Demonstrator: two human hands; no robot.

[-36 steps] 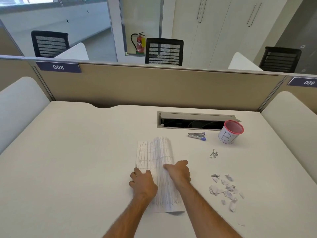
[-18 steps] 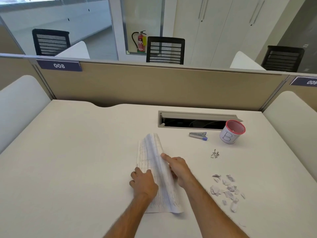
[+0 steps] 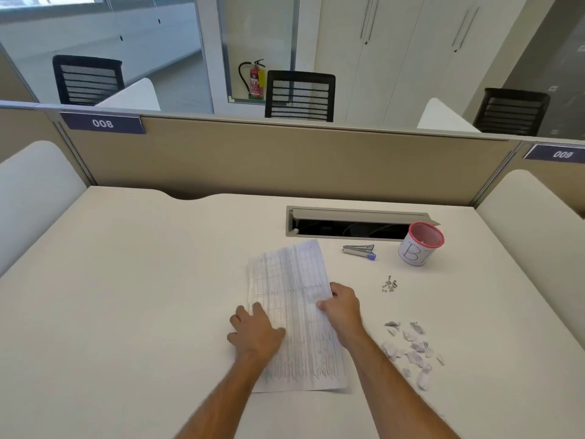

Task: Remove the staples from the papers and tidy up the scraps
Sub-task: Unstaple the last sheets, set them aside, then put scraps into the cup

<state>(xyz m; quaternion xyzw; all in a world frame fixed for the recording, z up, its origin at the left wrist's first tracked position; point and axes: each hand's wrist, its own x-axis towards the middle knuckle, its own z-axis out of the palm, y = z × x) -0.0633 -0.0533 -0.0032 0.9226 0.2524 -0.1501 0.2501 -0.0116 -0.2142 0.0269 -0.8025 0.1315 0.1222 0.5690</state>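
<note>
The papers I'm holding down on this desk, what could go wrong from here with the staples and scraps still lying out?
1. The right hand lifts a sheet of the papers; swinging it right might scatter the torn paper scraps.
2. The loose staples lie bare on the desk, not in the red-rimmed cup, so a forearm or sheet could drag them off.

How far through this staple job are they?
Partly done, it seems. A small pile of pulled staples and a heap of paper scraps lie on the desk. The left hand and right hand are handling the papers. Left: the scraps still need tidying, perhaps into the red-rimmed cup.
</note>
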